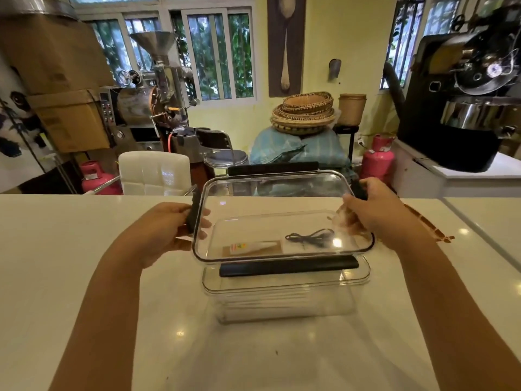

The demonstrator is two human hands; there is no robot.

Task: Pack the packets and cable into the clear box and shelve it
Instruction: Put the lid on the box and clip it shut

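A clear plastic box (284, 303) stands on the white counter (84, 277) in front of me. Above it I hold its clear lid (270, 198), tilted up at the far side, with black clips on its edges. My left hand (169, 230) grips the lid's left clip and my right hand (375, 210) grips its right clip. Through the lid I see a black cable (310, 237) and a brown packet (253, 248) with a white-labelled packet on it, lying inside the box.
Beyond the counter stand a white padded chair (155, 172), pink gas cylinders (377, 160), stacked woven baskets (304, 112) on a blue bundle, cardboard boxes and roasting machines (465, 100). A brown streak (428, 224) marks the counter to the right.
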